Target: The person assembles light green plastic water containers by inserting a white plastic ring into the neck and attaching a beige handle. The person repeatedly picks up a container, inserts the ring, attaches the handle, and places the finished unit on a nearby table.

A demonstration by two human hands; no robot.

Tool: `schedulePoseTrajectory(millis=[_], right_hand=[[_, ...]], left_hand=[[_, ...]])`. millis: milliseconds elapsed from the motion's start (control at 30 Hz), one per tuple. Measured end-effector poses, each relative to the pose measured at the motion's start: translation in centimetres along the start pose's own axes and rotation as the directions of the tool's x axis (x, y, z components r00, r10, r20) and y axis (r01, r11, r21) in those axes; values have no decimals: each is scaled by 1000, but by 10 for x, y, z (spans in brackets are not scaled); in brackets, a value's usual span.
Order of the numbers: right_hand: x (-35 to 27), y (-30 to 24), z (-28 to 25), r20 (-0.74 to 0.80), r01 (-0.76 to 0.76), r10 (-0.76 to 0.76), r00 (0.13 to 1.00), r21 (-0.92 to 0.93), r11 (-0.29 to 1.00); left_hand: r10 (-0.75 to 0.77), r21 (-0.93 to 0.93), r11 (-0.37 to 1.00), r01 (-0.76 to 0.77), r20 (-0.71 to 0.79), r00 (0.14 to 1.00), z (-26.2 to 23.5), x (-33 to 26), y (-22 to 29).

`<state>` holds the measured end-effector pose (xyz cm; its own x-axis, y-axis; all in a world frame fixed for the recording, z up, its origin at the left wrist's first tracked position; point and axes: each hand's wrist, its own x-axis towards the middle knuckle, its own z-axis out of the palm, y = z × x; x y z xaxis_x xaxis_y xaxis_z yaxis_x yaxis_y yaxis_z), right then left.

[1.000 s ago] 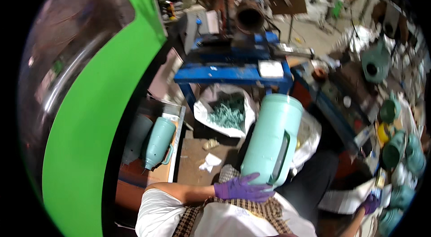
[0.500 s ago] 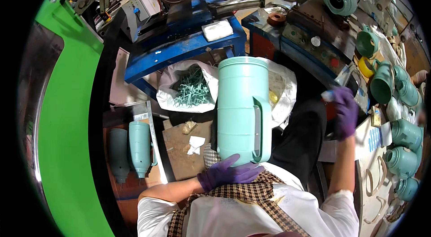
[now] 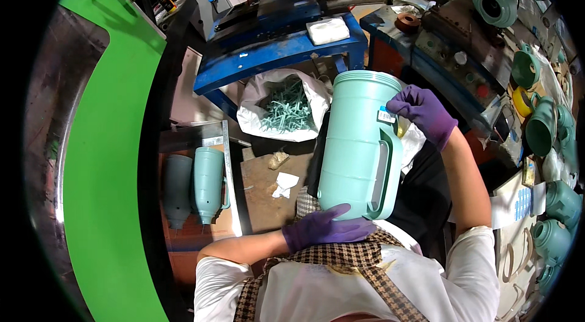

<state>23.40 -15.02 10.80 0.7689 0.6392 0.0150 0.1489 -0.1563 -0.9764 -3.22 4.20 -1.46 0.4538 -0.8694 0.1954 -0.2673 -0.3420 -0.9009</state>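
Note:
A mint-green plastic thermos casing [image 3: 353,145] with a threaded rim and a side handle [image 3: 387,176] leans against my lap, rim end away from me. My left hand [image 3: 326,229], in a purple glove, grips its lower end, fingers across the base. My right hand [image 3: 426,116], gloved alike, is at the upper wall above the handle. Its fingers pinch the edge of a small blue-and-white barcode sticker [image 3: 386,115], which lies against the casing. Whether the sticker's whole back touches the wall, I cannot tell.
Beyond the casing stands a white sack [image 3: 253,116] of thin green plastic scraps [image 3: 289,109]. To the left, a green casing [image 3: 208,182] and a grey one [image 3: 177,191] lie in a box. Blue machine benches [image 3: 274,57] stand ahead; several green casings [image 3: 551,237] line the right.
My right hand has come left from the side to the casing, bringing the sticker against its upper wall. The casing now tilts slightly rightward; my left hand stays at its base. The view has shifted.

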Motion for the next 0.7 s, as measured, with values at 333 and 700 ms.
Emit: schedulePoseTrajectory(millis=[333, 700], right_hand=[[37, 19, 17, -74, 34, -32, 997, 32, 999], [28, -11, 66, -305, 634, -684, 663, -257, 730]], left_hand=[[-591, -845, -88, 527, 470, 656, -36, -63, -68], [-589, -614, -741, -270, 788, -176, -11, -74, -94]])
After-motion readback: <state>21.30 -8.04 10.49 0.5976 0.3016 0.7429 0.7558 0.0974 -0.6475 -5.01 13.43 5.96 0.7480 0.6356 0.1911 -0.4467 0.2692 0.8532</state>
